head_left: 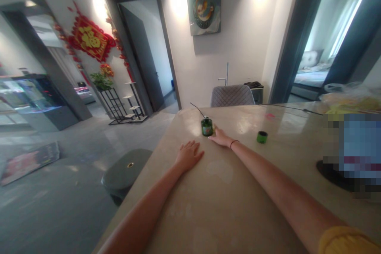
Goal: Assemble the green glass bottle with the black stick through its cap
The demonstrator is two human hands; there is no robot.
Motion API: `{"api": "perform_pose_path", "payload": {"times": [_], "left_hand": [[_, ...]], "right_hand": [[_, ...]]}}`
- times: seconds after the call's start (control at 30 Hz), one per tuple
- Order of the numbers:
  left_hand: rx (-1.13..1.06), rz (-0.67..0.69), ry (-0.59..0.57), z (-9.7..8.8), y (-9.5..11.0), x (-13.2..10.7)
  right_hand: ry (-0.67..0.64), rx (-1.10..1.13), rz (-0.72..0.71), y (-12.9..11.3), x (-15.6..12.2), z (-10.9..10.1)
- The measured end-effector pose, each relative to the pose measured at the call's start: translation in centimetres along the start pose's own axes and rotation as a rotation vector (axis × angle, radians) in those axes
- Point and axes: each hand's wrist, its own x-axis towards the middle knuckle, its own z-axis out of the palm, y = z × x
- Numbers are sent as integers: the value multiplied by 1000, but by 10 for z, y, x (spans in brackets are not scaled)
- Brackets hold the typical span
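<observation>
A small dark green glass bottle stands upright on the table, a coloured label on its front. From its neck a thin dark stick slants up to the left. My right hand, with a dark red cord at the wrist, is at the bottle's right side, thumb low in front and fingers partly hidden behind it. Flat on the tabletop, nearer to me and left of the bottle, lies my left hand with its fingers stretched out. A short green ring-shaped piece sits apart, to the right.
A quilted grey chair is at the table's far edge. To the left stands a grey-green stool. At the right are plastic bags, a dark round base and a blurred-out blue object. A black cable runs along the back.
</observation>
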Motion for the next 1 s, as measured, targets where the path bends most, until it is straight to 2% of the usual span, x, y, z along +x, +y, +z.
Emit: {"api": "perform_pose_path", "payload": {"times": [0.13, 0.37, 0.53, 0.7, 0.87, 1.0], "left_hand": [[-11, -7, 5, -2, 1, 0], [-132, 21, 141, -12, 9, -7], [32, 134, 118, -15, 16, -9], [187, 207, 47, -14, 18, -5], [104, 165, 93, -8, 12, -3], [-101, 88, 130, -4, 5, -1]], "right_hand": [[-18, -101, 26, 1, -19, -8], [-32, -466, -188, 11, -61, -38], [-126, -729, -260, 24, -88, -63], [-196, -779, -272, 29, -105, -79], [-233, -721, -259, 21, -95, -86], [-198, -554, -185, -7, -59, -90]]}}
